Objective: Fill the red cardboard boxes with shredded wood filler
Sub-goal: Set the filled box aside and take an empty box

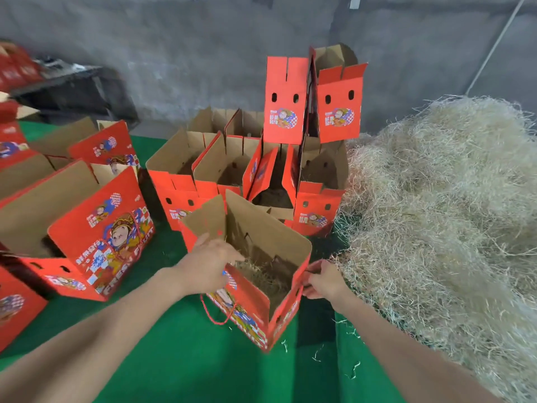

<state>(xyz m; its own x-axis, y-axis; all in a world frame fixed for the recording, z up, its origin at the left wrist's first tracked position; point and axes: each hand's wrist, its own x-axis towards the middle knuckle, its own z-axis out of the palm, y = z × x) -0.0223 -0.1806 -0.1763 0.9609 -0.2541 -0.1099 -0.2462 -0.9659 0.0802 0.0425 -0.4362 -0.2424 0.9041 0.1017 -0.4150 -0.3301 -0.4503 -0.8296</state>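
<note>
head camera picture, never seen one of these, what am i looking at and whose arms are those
There is no machine here: a person wears a camera on the head, looking down at their own arms. This picture is that view. On the green table cover stand open red boxes, with a pile of shredded wood filler at the right. The right hand pinches the right edge of the nearest box, which has some filler inside. The left hand is at its left rim; blur hides its grip.

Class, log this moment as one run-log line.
left hand: at left rim of red box | right hand: grips its right edge | inside: some wood filler | filler pile: right of box
</note>
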